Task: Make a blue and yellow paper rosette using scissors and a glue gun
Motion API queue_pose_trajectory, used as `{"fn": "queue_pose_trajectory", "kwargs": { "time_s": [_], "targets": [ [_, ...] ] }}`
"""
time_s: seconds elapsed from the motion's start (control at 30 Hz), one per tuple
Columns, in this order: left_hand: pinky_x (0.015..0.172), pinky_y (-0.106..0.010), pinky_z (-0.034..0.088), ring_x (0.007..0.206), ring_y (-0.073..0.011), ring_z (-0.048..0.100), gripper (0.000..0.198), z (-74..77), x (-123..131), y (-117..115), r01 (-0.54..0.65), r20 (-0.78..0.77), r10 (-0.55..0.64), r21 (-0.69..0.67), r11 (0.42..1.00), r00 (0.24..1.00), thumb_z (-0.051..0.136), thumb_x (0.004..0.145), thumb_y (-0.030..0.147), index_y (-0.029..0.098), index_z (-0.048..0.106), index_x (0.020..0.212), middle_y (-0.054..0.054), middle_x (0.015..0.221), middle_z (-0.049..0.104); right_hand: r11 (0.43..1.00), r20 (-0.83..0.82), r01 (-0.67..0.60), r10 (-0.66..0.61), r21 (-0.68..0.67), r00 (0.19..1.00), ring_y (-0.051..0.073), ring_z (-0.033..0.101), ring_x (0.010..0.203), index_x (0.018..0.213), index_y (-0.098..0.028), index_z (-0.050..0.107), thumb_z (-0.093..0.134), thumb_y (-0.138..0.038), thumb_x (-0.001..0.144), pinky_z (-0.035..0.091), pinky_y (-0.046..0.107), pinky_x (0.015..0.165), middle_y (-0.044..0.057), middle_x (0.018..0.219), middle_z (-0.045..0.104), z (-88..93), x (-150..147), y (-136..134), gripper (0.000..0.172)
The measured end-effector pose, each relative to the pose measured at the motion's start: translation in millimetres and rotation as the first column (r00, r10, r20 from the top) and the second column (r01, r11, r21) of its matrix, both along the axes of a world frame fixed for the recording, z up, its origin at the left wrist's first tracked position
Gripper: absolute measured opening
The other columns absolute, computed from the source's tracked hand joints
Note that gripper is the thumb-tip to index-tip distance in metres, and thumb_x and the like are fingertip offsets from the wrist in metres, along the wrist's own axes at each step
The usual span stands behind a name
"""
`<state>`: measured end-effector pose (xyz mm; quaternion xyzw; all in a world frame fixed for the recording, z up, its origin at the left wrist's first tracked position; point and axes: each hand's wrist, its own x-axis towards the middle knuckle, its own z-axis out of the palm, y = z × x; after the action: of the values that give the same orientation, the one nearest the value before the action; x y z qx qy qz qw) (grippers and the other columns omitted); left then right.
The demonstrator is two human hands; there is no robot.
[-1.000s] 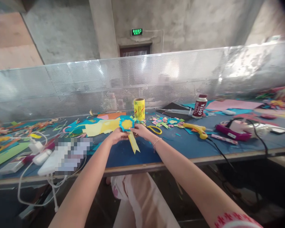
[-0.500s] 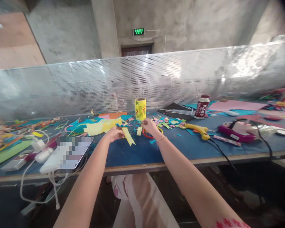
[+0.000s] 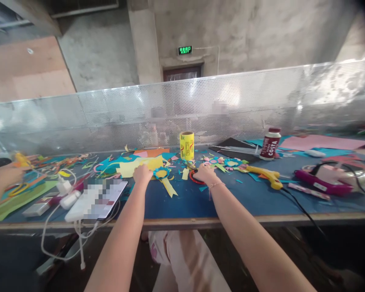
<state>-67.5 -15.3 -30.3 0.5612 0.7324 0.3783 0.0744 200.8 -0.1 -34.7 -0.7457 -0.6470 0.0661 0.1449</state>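
My left hand (image 3: 142, 174) is closed at the left edge of a blue-rimmed yellow paper rosette (image 3: 162, 173) with a forked yellow tail. Its fingertips are mostly hidden. Yellow paper (image 3: 126, 169) lies behind that hand. My right hand (image 3: 206, 174) is closed over red-handled scissors (image 3: 196, 177), low on the table; the fingers partly cover the handles. Between and beyond the hands, a yellow roll of tape (image 3: 187, 147) stands upright. A small pale-yellow paper piece (image 3: 185, 174) lies left of the scissors.
A yellow glue gun (image 3: 269, 177) with a black cord lies to the right, near a maroon bottle (image 3: 270, 145) and a purple case (image 3: 322, 182). At left are a tablet (image 3: 112, 198), white cables and another person's hand (image 3: 10, 178). A perforated screen (image 3: 109, 117) stands behind.
My right hand has lowered onto the scissors. My left hand has lowered the rosette, which now shows its face. Another person's hand has come into view at the left; the view has shifted slightly.
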Motion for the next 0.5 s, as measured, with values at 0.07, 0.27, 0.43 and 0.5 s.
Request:
{"fn": "queue_pose_trajectory", "kwargs": {
  "time_s": [0.07, 0.27, 0.43, 0.5],
  "targets": [
    [0.092, -0.05, 0.032, 0.114, -0.0414, 0.046, 0.028, -5.2, -3, 2, -0.091, -0.03, 0.09, -0.033, 0.995, 0.995, 0.071, 0.061, 0.034, 0.014, 0.063, 0.079, -0.023, 0.109, 0.061, 1.0, -0.019, -0.008, 0.008, 0.002, 1.0, 0.035, 0.05, 0.113, 0.12, -0.002, 0.046, 0.058, -0.038, 0.068, 0.043, 0.041, 0.085, 0.027, 0.118, 0.052, -3.4, 2, 5, 0.064],
    [0.094, -0.054, 0.024, 0.116, -0.0458, 0.04, 0.025, -12.0, -11, 4, -0.219, 0.083, 0.225, -0.078, 0.973, 0.971, 0.07, 0.062, 0.032, 0.012, 0.056, 0.068, -0.028, 0.11, 0.056, 0.999, -0.081, -0.036, 0.034, -0.025, 0.996, 0.034, 0.059, 0.1, 0.125, 0.001, 0.039, 0.059, -0.037, 0.065, 0.046, 0.037, 0.079, 0.026, 0.107, 0.059, -10.2, 7, 12, 0.074],
    [0.095, -0.057, 0.019, 0.12, -0.049, 0.033, 0.028, -8.7, -18, 1, -0.276, 0.15, 0.282, -0.063, 0.959, 0.948, 0.073, 0.057, 0.023, 0.011, 0.056, 0.075, -0.028, 0.111, 0.055, 1.0, -0.19, -0.024, 0.02, -0.018, 0.982, 0.034, 0.061, 0.095, 0.13, -0.002, 0.032, 0.064, -0.039, 0.064, 0.046, 0.041, 0.075, 0.025, 0.104, 0.061, -10.9, 7, 13, 0.083],
    [0.094, -0.057, 0.022, 0.119, -0.0478, 0.036, 0.026, -7.3, -19, 0, -0.275, 0.167, 0.279, -0.043, 0.96, 0.946, 0.071, 0.058, 0.02, 0.011, 0.055, 0.077, -0.027, 0.11, 0.055, 0.999, -0.261, -0.032, 0.032, 0.002, 0.965, 0.035, 0.061, 0.094, 0.128, -0.004, 0.035, 0.065, -0.041, 0.064, 0.046, 0.042, 0.074, 0.025, 0.104, 0.061, -8.1, 5, 13, 0.079]
  ]
}}
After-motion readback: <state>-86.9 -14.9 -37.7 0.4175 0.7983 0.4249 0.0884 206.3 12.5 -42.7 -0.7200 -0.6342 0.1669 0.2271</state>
